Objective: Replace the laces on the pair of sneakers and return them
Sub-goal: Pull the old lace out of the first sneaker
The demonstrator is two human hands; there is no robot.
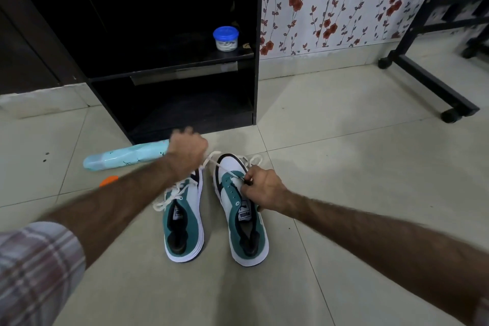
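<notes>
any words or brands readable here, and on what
"PUMA", upside down to the camera, on the tongue label of the right sneaker.
Tongue label of the left sneaker: a similar patch, too dark and small to read.
Blue-lidded tub on the shelf: print too blurred to read.
Pale blue bottle on the floor: markings, not legible.

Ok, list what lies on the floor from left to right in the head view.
Light blue bottle → orange object → left sneaker → right sneaker → black wheeled frame.
</notes>
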